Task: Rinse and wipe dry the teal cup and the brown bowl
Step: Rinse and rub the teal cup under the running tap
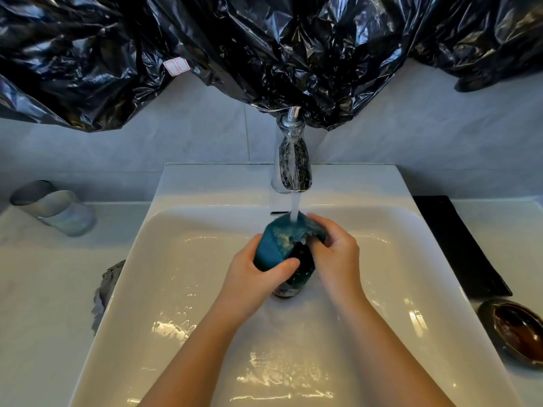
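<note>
Over the middle of the white sink (182, 259), a person holds the teal cup (271, 248) tilted under water running from the chrome faucet (292, 160) at the sink's back edge. The left hand (249, 277) grips the cup's side, thumb pressed across it; the right hand (338, 254) curls its fingers over the blurred rim. The brown bowl (514, 333) sits on the counter right of the sink, a grey cloth (107, 286) at its left edge.
</note>
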`<action>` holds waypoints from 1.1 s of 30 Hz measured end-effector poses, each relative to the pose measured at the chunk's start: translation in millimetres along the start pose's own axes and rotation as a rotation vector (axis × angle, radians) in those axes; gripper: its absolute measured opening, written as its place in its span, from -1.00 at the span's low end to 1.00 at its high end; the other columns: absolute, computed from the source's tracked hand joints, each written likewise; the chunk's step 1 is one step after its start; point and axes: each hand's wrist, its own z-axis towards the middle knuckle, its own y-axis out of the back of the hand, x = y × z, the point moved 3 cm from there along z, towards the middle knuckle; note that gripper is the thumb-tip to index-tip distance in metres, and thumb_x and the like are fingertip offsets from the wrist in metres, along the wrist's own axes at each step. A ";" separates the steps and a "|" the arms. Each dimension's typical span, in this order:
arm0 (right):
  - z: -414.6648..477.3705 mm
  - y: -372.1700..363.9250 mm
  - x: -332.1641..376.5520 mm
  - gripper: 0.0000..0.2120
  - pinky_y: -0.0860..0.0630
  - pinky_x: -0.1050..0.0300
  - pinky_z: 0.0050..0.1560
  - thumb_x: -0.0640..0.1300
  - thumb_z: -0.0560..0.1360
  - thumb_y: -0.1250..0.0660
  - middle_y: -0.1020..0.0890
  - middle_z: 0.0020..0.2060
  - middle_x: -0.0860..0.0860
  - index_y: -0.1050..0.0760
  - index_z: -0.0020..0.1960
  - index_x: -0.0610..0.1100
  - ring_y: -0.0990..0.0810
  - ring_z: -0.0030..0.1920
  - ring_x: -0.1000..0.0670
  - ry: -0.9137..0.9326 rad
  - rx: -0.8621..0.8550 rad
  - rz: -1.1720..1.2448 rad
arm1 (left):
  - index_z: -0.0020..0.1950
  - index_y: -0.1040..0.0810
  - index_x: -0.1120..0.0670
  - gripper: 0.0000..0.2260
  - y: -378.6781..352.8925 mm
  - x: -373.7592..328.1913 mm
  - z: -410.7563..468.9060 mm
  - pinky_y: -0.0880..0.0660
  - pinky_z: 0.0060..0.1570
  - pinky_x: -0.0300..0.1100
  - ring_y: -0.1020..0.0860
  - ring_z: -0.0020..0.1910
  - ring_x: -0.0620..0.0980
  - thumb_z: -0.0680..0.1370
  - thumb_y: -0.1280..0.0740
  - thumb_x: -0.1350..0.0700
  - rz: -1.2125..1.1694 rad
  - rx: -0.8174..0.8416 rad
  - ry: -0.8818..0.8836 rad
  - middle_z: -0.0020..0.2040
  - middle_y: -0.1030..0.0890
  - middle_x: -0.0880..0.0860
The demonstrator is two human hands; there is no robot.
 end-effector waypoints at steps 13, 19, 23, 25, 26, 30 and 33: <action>-11.5 -11.9 6.7 -0.57 -0.51 -0.22 0.21 0.02 0.60 -0.23 -0.61 0.20 -0.26 -0.50 0.30 -0.28 -0.59 0.22 -0.24 -0.759 0.342 0.979 | 0.28 -0.35 -0.24 -0.35 -1.6 2.8 0.6 -0.42 0.03 -0.50 -0.52 0.11 -0.34 0.31 -0.58 0.09 0.376 -0.007 -0.328 0.13 -0.56 -0.28; -16.3 -15.7 6.9 -0.66 -0.58 -0.11 0.12 -0.03 0.65 -0.14 -0.68 0.10 -0.21 -0.56 0.23 -0.19 -0.65 0.14 -0.17 -0.596 0.313 0.787 | 0.40 -0.21 -0.21 -0.41 -13.2 8.9 6.6 -0.46 0.20 -0.24 -0.46 0.26 -0.21 0.40 -0.30 -0.20 0.143 0.081 -0.174 0.34 -0.42 -0.12; -25.4 -27.0 14.3 -0.69 -0.62 -0.02 0.02 0.03 0.66 -0.10 -0.69 -0.01 -0.11 -0.59 0.10 -0.04 -0.67 0.04 -0.11 -0.366 0.249 0.420 | 0.36 -0.32 -0.22 -0.47 -17.2 3.3 19.7 -0.47 0.18 -0.11 -0.49 0.24 -0.05 0.40 -0.21 -0.26 -0.091 -0.031 0.033 0.29 -0.47 -0.01; -29.7 -25.8 17.4 -0.70 -0.59 0.17 -0.19 0.01 0.67 -0.08 -0.67 -0.11 -0.06 -0.56 -0.03 -0.03 -0.66 -0.07 -0.05 -0.244 0.172 0.286 | 0.23 -0.45 -0.04 -0.54 -16.4 -2.9 26.0 -0.52 -0.03 -0.09 -0.59 0.05 0.03 0.43 -0.21 -0.24 -0.250 -0.040 0.235 0.11 -0.58 0.09; -30.8 -24.3 18.6 -0.68 -0.57 0.18 -0.23 0.01 0.67 -0.08 -0.66 -0.16 -0.06 -0.55 -0.09 -0.03 -0.65 -0.11 -0.04 -0.188 0.137 0.236 | 0.14 -0.49 0.04 -0.59 -16.1 -6.1 28.0 -0.51 -0.11 -0.10 -0.60 -0.06 0.02 0.46 -0.21 -0.22 -0.285 -0.029 0.320 -0.01 -0.62 0.10; -28.6 -19.5 18.9 -0.61 -0.56 0.12 -0.20 0.01 0.67 -0.09 -0.64 -0.27 -0.07 -0.55 -0.21 -0.06 -0.64 -0.20 -0.04 -0.165 0.087 0.215 | -0.08 -0.52 0.08 -0.74 -18.1 -11.1 35.8 -0.51 -0.24 -0.14 -0.58 -0.23 -0.01 0.44 -0.22 -0.09 -0.236 -0.142 0.309 -0.13 -0.62 0.16; -21.7 -18.2 15.7 -0.59 -0.56 0.08 -0.21 0.01 0.65 -0.11 -0.67 -0.29 -0.09 -0.59 -0.21 -0.12 -0.65 -0.23 -0.06 -0.313 0.063 0.276 | -0.09 -0.50 -0.02 -0.84 -23.4 -11.9 31.9 -0.47 -0.04 -0.20 -0.53 -0.07 -0.07 0.39 -0.21 0.02 0.122 -0.242 -0.154 -0.04 -0.55 0.06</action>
